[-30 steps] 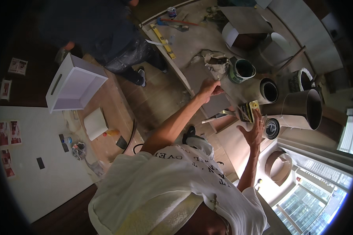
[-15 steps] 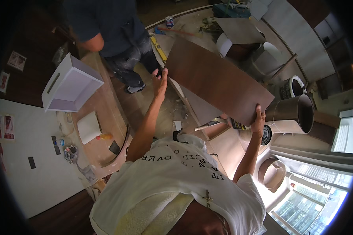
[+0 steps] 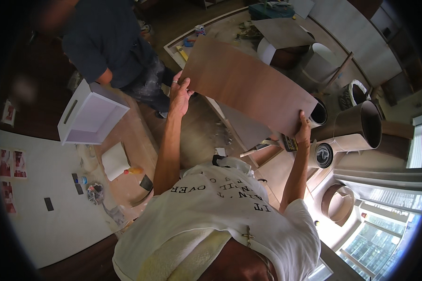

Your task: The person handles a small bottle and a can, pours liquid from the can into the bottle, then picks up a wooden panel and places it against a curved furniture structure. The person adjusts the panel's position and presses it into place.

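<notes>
A flat rectangular brown wood-look panel (image 3: 248, 84) is held up in front of me by its two short ends. My left hand (image 3: 179, 96) grips its left end, thumb on the upper face and the other fingers partly behind. At the right end my right hand (image 3: 303, 129) pinches the corner, thumb on top, with the remaining fingers partly hidden. Below the panel, close to my right hand, lie a dark-labelled container (image 3: 290, 143) and a brush-like tool with a pale handle (image 3: 255, 149).
A co-worker (image 3: 108, 47) in dark clothes stands at the far left. Beside them a white drawer box (image 3: 96, 114) sits on a wooden bench (image 3: 147, 136), with a small orange-and-yellow bottle (image 3: 133, 171). Rolled brown sheets (image 3: 361, 124) are at the right. A yellow level (image 3: 182, 52) lies behind the panel.
The panel has shifted left and slightly toward the far side with both hands. My left hand has closed on its end. The co-worker has moved left.
</notes>
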The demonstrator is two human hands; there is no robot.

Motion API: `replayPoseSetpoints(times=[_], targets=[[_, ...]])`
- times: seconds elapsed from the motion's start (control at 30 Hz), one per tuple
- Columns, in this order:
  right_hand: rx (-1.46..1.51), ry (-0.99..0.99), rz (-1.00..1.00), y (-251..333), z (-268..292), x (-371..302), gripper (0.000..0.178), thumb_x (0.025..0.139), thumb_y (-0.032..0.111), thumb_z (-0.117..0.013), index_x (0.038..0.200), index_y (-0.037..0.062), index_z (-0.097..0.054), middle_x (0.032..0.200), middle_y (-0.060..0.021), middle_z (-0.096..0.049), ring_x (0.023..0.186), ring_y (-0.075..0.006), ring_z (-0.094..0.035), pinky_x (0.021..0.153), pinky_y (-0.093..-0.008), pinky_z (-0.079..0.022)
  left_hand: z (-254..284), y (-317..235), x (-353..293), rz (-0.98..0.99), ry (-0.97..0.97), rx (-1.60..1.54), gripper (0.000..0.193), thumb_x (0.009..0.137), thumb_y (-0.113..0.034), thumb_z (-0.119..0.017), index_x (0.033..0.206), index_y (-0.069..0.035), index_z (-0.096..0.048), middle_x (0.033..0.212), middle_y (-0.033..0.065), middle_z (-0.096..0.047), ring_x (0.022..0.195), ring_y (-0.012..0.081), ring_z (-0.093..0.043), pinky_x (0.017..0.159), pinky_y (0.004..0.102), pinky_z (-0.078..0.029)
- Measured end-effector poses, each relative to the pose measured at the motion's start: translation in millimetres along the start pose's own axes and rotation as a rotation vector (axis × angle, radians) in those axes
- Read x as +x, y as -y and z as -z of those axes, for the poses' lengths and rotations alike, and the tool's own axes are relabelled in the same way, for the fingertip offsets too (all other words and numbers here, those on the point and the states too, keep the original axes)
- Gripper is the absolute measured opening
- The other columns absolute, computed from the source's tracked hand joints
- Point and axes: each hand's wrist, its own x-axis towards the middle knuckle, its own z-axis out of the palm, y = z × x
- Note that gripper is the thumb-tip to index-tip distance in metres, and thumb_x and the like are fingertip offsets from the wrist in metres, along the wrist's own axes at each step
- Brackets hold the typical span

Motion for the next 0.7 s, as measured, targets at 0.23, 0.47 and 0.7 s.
replayPoseSetpoints(times=[0.23, 0.47, 0.7], targets=[[0.087, 0.072, 0.026, 1.3, -20.2, 14.4, 0.078, 0.086, 0.053, -0.074, 0.136, -0.0033, -0.052, 0.134, -0.0140, -0.056, 0.122, -0.0247, -0.052, 0.105, -0.0408, -0.041, -8.1, -26.6, -12.5, -0.069, 0.024, -0.032, 0.053, 0.095, -0.020, -0.070, 0.140, -0.016, -0.044, 0.130, 0.0016, -0.058, 0.115, 0.0147, -0.055, 0.092, 0.0384, -0.043], [0.252, 0.251, 0.049, -2.4, -8.6, 44.5, 0.061, 0.090, 0.038, -0.073, 0.131, -0.0040, -0.055, 0.124, -0.0117, -0.062, 0.114, -0.0240, -0.058, 0.101, -0.0392, -0.045, -20.9, -40.8, 1.8, -0.173, 0.074, -0.067, 0.052, 0.093, -0.019, -0.072, 0.138, -0.013, -0.047, 0.128, 0.0060, -0.059, 0.110, 0.0183, -0.059, 0.087, 0.0385, -0.050], [-0.101, 0.434, 0.306, 91.6, -81.6, 7.2, 0.067, 0.086, 0.021, -0.076, 0.141, -0.0028, -0.047, 0.132, -0.0111, -0.059, 0.119, -0.0196, -0.055, 0.104, -0.0332, -0.043, 44.7, -70.6, 29.6, -0.204, 0.017, -0.078, 0.061, 0.093, -0.015, -0.071, 0.147, -0.011, -0.042, 0.139, 0.0060, -0.056, 0.129, 0.0228, -0.050, 0.107, 0.0407, -0.040]])
